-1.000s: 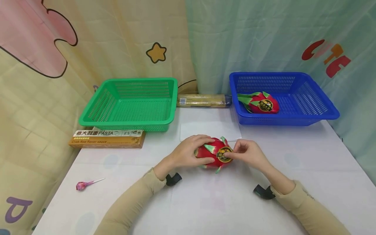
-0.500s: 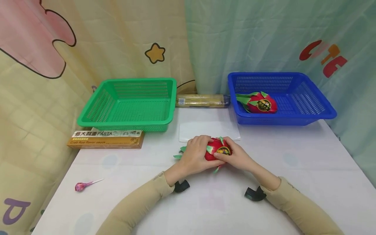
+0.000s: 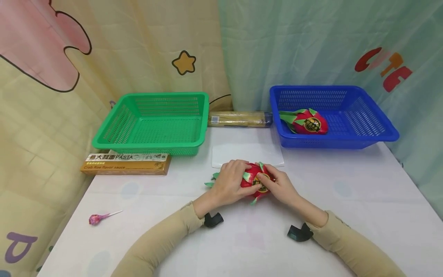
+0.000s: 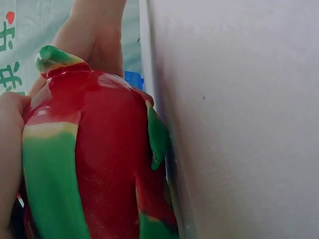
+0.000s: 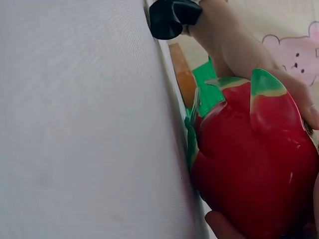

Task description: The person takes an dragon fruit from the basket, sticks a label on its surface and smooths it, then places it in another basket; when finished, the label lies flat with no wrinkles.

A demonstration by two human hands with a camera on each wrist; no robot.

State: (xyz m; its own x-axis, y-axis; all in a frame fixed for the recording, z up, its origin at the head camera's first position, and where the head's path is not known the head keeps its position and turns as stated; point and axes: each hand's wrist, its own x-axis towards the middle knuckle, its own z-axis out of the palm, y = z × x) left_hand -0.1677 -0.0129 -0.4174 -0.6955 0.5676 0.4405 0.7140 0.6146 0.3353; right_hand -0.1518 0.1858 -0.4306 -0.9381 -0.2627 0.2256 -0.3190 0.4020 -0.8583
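A red dragon fruit (image 3: pixel 253 169) with green-tipped scales lies on its side on the white table, held between both hands. My left hand (image 3: pixel 228 185) grips its left part from above, fingers over the far side and thumb along the near side. My right hand (image 3: pixel 284 188) curls round its right end, the thumb on a round black-and-gold sticker (image 3: pixel 262 186). Green leaf tips (image 3: pixel 209 184) poke out left of the left hand. In the left wrist view the glossy fruit (image 4: pixel 112 154) fills the lower left; in the right wrist view its red end (image 5: pixel 249 159) shows.
A green basket (image 3: pixel 149 145) stands at back left, a blue basket (image 3: pixel 339 137) with another dragon fruit (image 3: pixel 316 122) at back right. Between them lie a wrapped package (image 3: pixel 242 119) and a white sheet (image 3: pixel 247 150). A pasta box (image 3: pixel 124 165) and lollipop (image 3: pixel 95 219) lie left.
My right hand went from pinching at the sticker to curling round the fruit's right end. The left hand slid right along the fruit, exposing leaf tips. Lately the right thumb shifted on the sticker.
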